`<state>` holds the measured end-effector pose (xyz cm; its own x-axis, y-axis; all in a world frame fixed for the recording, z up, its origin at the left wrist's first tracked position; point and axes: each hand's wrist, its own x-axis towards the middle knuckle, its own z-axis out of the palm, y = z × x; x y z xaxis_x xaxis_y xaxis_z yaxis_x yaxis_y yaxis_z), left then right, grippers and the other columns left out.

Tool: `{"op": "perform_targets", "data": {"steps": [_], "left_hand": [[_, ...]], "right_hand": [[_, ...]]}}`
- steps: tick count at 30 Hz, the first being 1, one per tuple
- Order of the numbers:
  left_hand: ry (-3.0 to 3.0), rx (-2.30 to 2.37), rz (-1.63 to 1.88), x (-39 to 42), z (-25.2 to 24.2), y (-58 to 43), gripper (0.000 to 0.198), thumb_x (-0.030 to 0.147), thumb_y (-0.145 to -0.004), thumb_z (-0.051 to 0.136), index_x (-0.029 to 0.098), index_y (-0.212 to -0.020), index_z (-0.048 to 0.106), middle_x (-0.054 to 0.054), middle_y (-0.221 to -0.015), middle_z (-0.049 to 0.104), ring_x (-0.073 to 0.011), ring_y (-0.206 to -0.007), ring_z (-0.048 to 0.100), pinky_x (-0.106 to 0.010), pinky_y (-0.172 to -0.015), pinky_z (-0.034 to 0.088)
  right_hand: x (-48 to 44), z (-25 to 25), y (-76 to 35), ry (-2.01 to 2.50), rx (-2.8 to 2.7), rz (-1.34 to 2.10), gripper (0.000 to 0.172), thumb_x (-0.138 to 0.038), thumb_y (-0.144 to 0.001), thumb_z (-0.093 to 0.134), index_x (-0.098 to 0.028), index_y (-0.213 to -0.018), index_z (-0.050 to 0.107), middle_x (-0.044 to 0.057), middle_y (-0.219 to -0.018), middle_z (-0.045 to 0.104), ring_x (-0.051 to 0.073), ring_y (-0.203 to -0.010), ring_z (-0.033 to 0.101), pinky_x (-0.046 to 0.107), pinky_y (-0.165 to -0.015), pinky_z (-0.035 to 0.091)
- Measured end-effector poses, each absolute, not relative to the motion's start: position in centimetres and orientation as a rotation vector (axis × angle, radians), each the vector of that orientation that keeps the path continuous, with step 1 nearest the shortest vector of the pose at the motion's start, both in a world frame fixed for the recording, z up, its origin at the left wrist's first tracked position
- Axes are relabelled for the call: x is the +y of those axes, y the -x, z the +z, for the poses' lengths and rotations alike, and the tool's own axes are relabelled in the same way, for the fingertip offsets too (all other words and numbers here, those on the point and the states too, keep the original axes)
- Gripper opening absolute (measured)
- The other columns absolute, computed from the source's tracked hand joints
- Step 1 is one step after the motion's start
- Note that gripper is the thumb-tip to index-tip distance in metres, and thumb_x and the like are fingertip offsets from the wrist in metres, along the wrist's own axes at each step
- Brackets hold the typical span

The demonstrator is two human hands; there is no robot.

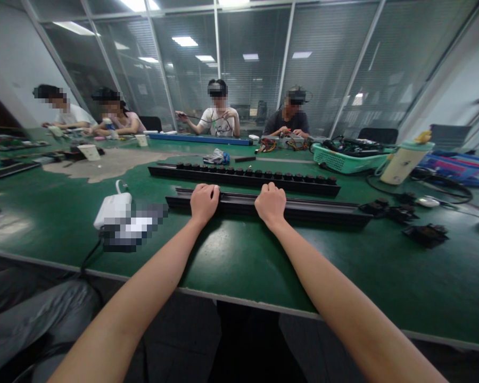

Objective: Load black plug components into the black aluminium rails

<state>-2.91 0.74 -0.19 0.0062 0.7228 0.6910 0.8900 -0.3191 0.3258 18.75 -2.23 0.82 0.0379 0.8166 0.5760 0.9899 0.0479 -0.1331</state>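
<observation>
Black, the nearer rail (239, 205) sits in the grip of left hand (204, 203) and right hand (270, 204).

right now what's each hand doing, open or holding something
Left hand: closed on the nearer black rail, left of its middle.
Right hand: closed on the same rail, around its middle.
</observation>
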Motion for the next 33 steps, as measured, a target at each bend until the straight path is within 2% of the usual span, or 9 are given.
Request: {"op": "perform_targets", "data": {"steps": [15, 22, 28, 33], "left_hand": [[2.061, -1.688, -1.176, 0.5, -0.1, 3.1, 0.042, 0.035, -0.103, 0.038, 0.021, -0.098, 0.077, -0.009, -0.1, 0.077, -0.0268, -0.109, 0.061, -0.039, -0.094, 0.048], [2.061, -1.676, -1.165, 0.3, 0.1, 3.2, 0.043, 0.035, -0.104, 0.036, 0.022, -0.092, 0.076, -0.009, -0.099, 0.078, -0.0268, -0.108, 0.061, -0.04, -0.095, 0.048], [2.051, -1.674, -1.174, 0.4, 0.0, 3.2, 0.043, 0.035, -0.104, 0.036, 0.023, -0.09, 0.075, -0.009, -0.097, 0.077, -0.0273, -0.108, 0.061, -0.041, -0.094, 0.047], [2.048, -1.688, -1.182, 0.3, 0.0, 3.2, 0.042, 0.035, -0.104, 0.037, 0.023, -0.087, 0.074, -0.009, -0.096, 0.076, -0.0269, -0.108, 0.061, -0.04, -0.093, 0.047]], "right_hand": [[-2.4, 1.9, -19.8, 1.963, -1.806, -0.4, 0.034, -0.011, -0.093, 0.037, -0.005, -0.112, 0.065, 0.026, -0.116, 0.068, 0.032, -0.103, 0.067, 0.04, -0.092, 0.039], [-2.3, 3.0, -20.1, 2.038, -1.965, -0.321, 0.038, -0.012, -0.096, 0.033, -0.006, -0.122, 0.059, 0.025, -0.121, 0.065, 0.032, -0.105, 0.068, 0.04, -0.09, 0.043], [-2.3, 2.9, -23.5, 1.783, -2.13, -0.186, 0.033, -0.029, -0.1, 0.046, -0.014, -0.128, 0.053, 0.017, -0.122, 0.059, 0.027, -0.098, 0.065, 0.035, -0.082, 0.045], [-3.3, 1.5, -26.6, 1.521, -2.161, -0.314, 0.037, -0.038, -0.102, 0.046, -0.02, -0.131, 0.058, 0.015, -0.116, 0.058, 0.029, -0.106, 0.058, 0.04, -0.091, 0.043]]}}
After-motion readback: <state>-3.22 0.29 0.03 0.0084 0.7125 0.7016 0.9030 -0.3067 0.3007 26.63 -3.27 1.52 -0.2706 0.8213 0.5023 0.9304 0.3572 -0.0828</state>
